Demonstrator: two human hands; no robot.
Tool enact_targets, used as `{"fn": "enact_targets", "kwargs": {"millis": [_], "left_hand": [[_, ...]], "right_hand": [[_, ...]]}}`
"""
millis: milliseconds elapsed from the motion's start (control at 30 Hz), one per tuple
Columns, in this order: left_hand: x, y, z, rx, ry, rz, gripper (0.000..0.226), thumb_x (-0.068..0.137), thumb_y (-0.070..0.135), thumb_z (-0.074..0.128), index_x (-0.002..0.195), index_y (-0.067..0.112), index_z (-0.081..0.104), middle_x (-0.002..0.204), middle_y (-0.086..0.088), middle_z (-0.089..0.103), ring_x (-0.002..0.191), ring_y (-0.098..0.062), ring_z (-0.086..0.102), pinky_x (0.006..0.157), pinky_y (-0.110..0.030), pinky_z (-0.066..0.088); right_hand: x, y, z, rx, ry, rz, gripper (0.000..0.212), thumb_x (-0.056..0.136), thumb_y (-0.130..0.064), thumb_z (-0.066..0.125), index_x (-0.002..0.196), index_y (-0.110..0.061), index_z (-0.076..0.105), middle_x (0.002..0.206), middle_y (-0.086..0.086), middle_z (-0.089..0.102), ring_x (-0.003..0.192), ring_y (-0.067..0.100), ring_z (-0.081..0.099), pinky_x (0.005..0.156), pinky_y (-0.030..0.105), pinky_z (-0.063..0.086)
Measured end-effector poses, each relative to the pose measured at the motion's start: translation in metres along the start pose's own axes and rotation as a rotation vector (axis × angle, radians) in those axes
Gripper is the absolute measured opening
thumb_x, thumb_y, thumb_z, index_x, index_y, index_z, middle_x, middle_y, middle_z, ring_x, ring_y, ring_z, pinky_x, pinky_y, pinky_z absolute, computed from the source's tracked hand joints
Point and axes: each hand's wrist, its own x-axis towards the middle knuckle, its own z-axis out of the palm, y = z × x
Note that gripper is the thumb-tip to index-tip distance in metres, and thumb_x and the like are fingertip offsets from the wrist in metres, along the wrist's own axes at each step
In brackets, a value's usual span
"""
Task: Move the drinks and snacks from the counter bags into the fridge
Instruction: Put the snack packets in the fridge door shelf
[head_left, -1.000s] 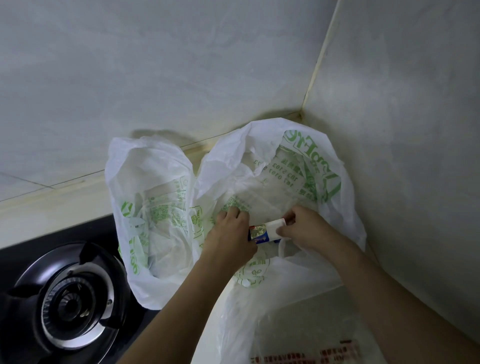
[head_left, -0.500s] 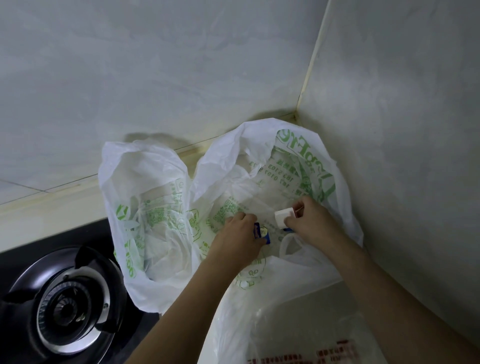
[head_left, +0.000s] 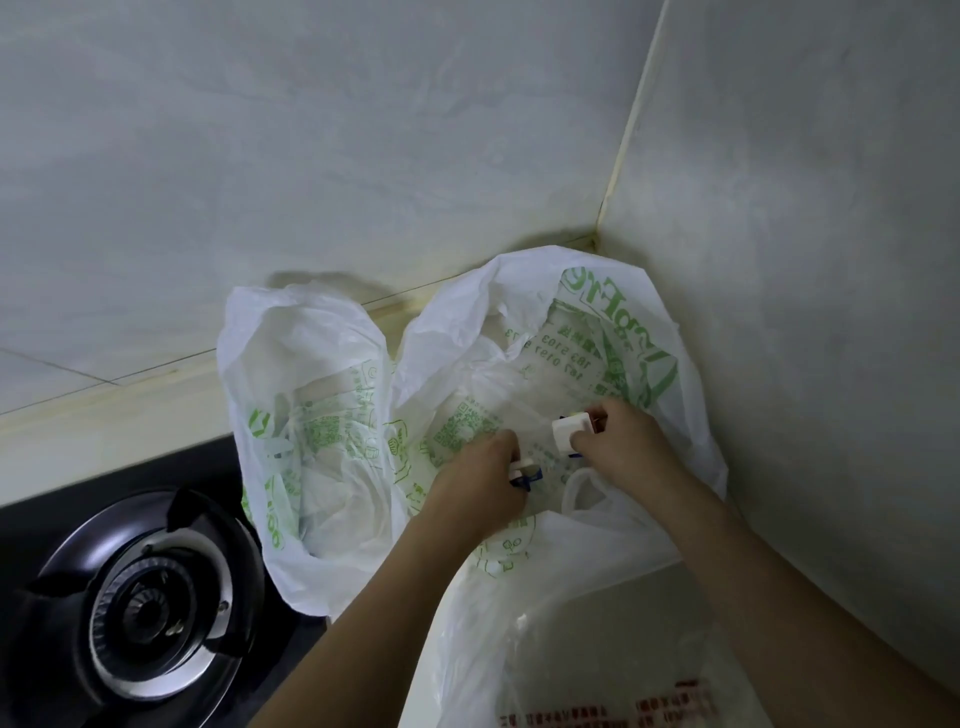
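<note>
Kitchen corner. Two pale marbled wall panels (head_left: 363, 156) meet at a yellowed vertical seam (head_left: 628, 124) above the grip. Left and below it, a black gas hob with burner (head_left: 150, 608) adjoins a cream counter ledge (head_left: 104, 415), possibly stone. Lighting dim, diffuse.
</note>
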Motion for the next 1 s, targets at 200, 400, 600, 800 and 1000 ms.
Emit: {"fn": "enact_targets", "kwargs": {"millis": [200, 400, 600, 800, 1000], "left_hand": [[-0.028, 0.007, -0.044, -0.301, 0.201, -0.115, 0.017, 0.083, 0.029, 0.069, 0.088, 0.018, 0.056, 0.075, 0.002, 0.064, 0.065, -0.014, 0.059, 0.052, -0.027, 0.042], [-0.100, 0.013, -0.075, -0.573, 0.438, -0.124, 0.007, 0.087, 0.024, 0.065, 0.082, 0.019, 0.064, 0.073, 0.002, 0.069, 0.059, -0.010, 0.055, 0.052, -0.021, 0.039], [-0.183, 0.005, -0.101, -0.675, 0.628, -0.180, 0.007, 0.088, 0.024, 0.064, 0.085, 0.019, 0.067, 0.078, 0.003, 0.072, 0.072, -0.016, 0.066, 0.065, -0.033, 0.052], [-0.250, -0.014, -0.114, -0.708, 0.829, -0.281, 0.005, 0.086, 0.026, 0.067, 0.082, 0.022, 0.067, 0.068, 0.016, 0.070, 0.063, -0.008, 0.063, 0.057, -0.020, 0.048], [-0.330, -0.039, -0.102, -0.719, 1.037, -0.472, 0.009, 0.084, 0.035, 0.069, 0.087, 0.026, 0.069, 0.072, 0.015, 0.070, 0.067, 0.001, 0.065, 0.055, -0.014, 0.049]], "right_hand": [[-0.034, -0.039, -0.009, 0.052, 0.047, -0.149, 0.013, 0.085, -0.021, 0.063, 0.096, -0.021, 0.056, 0.087, -0.005, 0.059, 0.076, 0.014, 0.058, 0.052, 0.022, 0.037], [-0.093, -0.078, -0.017, 0.072, 0.071, -0.310, 0.007, 0.081, -0.020, 0.057, 0.074, -0.019, 0.055, 0.068, -0.006, 0.054, 0.056, 0.011, 0.047, 0.049, 0.025, 0.031], [-0.151, -0.107, -0.004, 0.126, 0.052, -0.454, 0.010, 0.079, -0.020, 0.061, 0.089, -0.020, 0.065, 0.086, -0.005, 0.067, 0.078, 0.016, 0.062, 0.059, 0.027, 0.044], [-0.199, -0.132, 0.021, 0.102, -0.015, -0.587, 0.007, 0.076, -0.023, 0.062, 0.083, -0.025, 0.062, 0.083, -0.010, 0.066, 0.077, 0.011, 0.062, 0.057, 0.025, 0.044], [-0.248, -0.154, 0.064, 0.061, -0.176, -0.712, 0.012, 0.077, -0.022, 0.063, 0.076, -0.031, 0.056, 0.084, -0.013, 0.065, 0.077, 0.006, 0.061, 0.055, 0.023, 0.040]]}}
